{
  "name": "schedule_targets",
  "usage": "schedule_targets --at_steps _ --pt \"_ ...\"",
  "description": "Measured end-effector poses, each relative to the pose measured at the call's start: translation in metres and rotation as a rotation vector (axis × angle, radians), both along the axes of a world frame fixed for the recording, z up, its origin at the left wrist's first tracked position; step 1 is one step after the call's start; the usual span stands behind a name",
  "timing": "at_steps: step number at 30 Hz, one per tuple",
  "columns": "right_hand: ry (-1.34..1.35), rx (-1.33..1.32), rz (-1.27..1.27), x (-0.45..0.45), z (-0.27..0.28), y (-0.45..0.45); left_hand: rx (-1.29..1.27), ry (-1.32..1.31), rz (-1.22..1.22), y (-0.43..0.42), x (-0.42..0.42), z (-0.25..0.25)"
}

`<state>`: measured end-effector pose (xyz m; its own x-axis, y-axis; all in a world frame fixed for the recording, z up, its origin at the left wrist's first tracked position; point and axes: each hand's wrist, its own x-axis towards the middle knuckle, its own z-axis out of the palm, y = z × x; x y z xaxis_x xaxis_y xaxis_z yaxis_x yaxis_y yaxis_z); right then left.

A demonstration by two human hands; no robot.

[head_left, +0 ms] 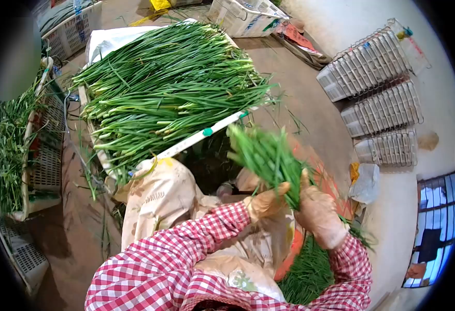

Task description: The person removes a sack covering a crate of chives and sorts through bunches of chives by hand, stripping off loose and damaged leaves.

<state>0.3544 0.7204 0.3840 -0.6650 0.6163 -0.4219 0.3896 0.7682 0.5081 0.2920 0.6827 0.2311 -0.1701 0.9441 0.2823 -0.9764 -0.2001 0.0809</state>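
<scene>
A bunch of green chives (pixel 269 158), blurred at its far end, rises at a slant over my right knee. My left hand (pixel 267 202), in a tan glove, closes on its lower part from the left. Around the same part, from the right, is my gloved right hand (pixel 318 213), thumb pointing up. Just ahead of my knees, a broad heap of chives (pixel 175 88) fills a white crate (pixel 222 123) and covers most of its rim. More chives (pixel 308 269) lie low on my right, partly hidden behind my right forearm.
Upturned white crates (pixel 367 62) line the wall on the right. On the left stands a crate (pixel 46 155) full of loose greens. Another white crate (pixel 245 19) is at the back. A clear plastic bag (pixel 365 184) lies right of my hands.
</scene>
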Motion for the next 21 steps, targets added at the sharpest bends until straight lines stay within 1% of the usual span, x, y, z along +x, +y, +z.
schedule_targets --at_steps 1,2,4,5,7,8,9,10,12,13,14,16,18,19,20,21 --pt "-0.001 -0.014 -0.007 0.008 0.002 -0.005 0.079 0.088 0.119 0.013 0.006 0.003" --pt "0.321 0.044 0.219 0.014 0.002 -0.01 0.046 0.177 0.24 -0.002 -0.006 0.029" --pt "0.722 0.087 0.375 0.017 -0.01 -0.026 0.087 0.302 0.303 -0.013 -0.031 0.057" --pt "0.805 0.1 0.328 0.008 -0.019 -0.035 0.131 0.36 0.3 -0.016 -0.047 0.064" --pt "0.972 0.083 0.538 -0.009 -0.027 -0.05 0.198 0.481 0.301 -0.036 -0.09 0.076" --pt "1.014 -0.032 0.492 -0.022 -0.027 -0.072 0.201 0.556 0.315 -0.055 -0.113 0.081" --pt "1.016 -0.162 0.516 -0.027 -0.032 -0.085 0.128 0.723 0.468 -0.086 -0.143 0.093" --pt "1.014 -0.295 0.534 -0.031 -0.038 -0.098 0.121 0.875 0.557 -0.117 -0.161 0.099" --pt "0.88 -0.64 0.458 -0.017 -0.045 -0.105 0.095 1.17 0.754 -0.178 -0.194 0.11" --pt "0.808 -0.798 0.393 -0.009 -0.048 -0.108 -0.087 0.691 0.304 -0.199 -0.184 0.125" --pt "1.043 -1.004 0.393 0.002 -0.074 -0.102 -0.092 0.7 0.318 -0.222 -0.187 0.125" --pt "0.923 -1.101 0.048 0.039 -0.078 -0.115 -0.31 0.931 0.426 -0.285 -0.211 0.12" --pt "0.624 -1.347 0.205 0.074 -0.076 -0.129 -0.514 0.949 0.476 -0.358 -0.231 0.099" --pt "0.485 -1.56 0.144 0.087 -0.07 -0.144 -0.56 0.903 0.472 -0.381 -0.228 0.082" --pt "0.396 -1.519 0.458 0.09 -0.062 -0.146 -0.604 0.855 0.47 -0.403 -0.224 0.065" --pt "0.398 -1.518 0.45 0.092 -0.056 -0.146 -0.651 0.958 0.494 -0.417 -0.215 0.053"
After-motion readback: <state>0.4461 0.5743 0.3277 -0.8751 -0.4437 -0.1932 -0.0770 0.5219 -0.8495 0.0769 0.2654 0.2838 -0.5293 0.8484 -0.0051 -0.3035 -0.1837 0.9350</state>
